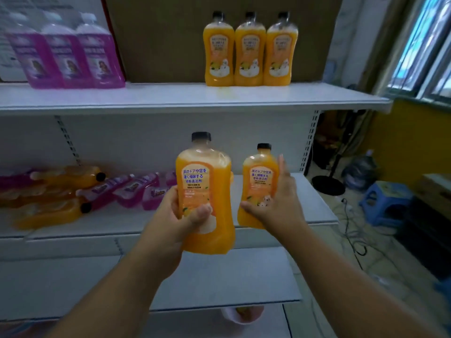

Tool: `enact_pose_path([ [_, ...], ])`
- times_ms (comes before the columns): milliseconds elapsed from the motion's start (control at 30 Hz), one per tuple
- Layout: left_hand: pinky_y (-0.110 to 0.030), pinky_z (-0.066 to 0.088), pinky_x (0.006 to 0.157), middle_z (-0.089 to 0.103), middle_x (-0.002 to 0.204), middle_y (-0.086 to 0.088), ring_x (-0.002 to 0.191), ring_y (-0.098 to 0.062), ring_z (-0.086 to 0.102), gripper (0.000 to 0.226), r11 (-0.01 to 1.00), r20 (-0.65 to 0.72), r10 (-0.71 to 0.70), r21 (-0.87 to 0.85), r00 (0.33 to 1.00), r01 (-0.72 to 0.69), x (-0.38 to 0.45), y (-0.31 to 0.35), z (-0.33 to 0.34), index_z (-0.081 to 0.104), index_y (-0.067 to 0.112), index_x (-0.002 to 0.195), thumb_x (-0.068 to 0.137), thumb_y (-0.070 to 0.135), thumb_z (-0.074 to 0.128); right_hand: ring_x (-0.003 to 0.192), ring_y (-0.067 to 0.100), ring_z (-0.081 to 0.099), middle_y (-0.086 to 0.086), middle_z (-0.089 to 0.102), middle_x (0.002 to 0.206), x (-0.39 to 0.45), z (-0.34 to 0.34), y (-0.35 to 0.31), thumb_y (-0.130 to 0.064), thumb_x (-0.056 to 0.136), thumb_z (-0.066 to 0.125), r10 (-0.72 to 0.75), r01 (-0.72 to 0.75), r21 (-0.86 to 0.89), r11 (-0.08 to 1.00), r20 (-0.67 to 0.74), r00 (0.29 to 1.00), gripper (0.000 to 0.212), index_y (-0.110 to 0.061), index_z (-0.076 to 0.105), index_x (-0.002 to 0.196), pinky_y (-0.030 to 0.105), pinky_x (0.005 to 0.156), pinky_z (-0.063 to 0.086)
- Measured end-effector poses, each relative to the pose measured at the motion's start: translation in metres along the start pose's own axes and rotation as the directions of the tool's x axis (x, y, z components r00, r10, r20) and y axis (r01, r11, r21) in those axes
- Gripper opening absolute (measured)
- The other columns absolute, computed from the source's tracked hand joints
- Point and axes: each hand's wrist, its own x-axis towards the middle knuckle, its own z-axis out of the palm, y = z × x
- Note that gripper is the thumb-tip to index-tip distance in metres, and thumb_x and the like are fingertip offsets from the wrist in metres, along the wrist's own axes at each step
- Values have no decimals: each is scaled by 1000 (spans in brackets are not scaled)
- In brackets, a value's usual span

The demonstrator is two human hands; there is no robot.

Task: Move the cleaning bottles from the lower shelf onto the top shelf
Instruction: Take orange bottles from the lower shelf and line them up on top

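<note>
Two orange cleaning bottles held upright in the air in front of the lower shelf [280, 217], black caps up. Left hand [181, 217] grips the larger-looking orange bottle [203, 191] low on its body, thumb across the label. Right hand [273, 203] wraps the second orange bottle [260, 181] from the right side, fingers curled round it. Top shelf [170, 98]: three orange bottles [250, 52] standing side by side, touching; three purple bottles [70, 52] standing at left. Lower shelf, left: orange bottles lying down [56, 203] and purple bottles lying down [136, 189], piled together. Blue plastic stool [384, 201] on the floor at right, near a window [422, 42].
</note>
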Motion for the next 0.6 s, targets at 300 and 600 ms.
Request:
enact_pose_path([
  [300, -46, 58, 82, 72, 114, 2, 104, -23, 70, 95, 958, 157, 277, 27, 948, -285, 22, 90, 38, 53, 31, 126, 44, 52, 96, 134, 20, 38, -3, 24, 154, 24, -135, -99, -46, 55, 91, -241, 251, -1, 968, -291, 926, 135, -58, -9, 145, 50, 101, 43],
  [600, -51, 58, 86, 57, 129, 12, 107, -17, 68, 108, 816, 226, 526, 138, 820, -561, 74, 165, 112, 18, 73, 136, 57, 44, 86, 104, 0, 47, -6, 34, 139, 116, -208, -104, -40, 54, 93, -335, 359, -3, 933, -363, 869, 127, -54, 4, 144, 15, 70, 43],
])
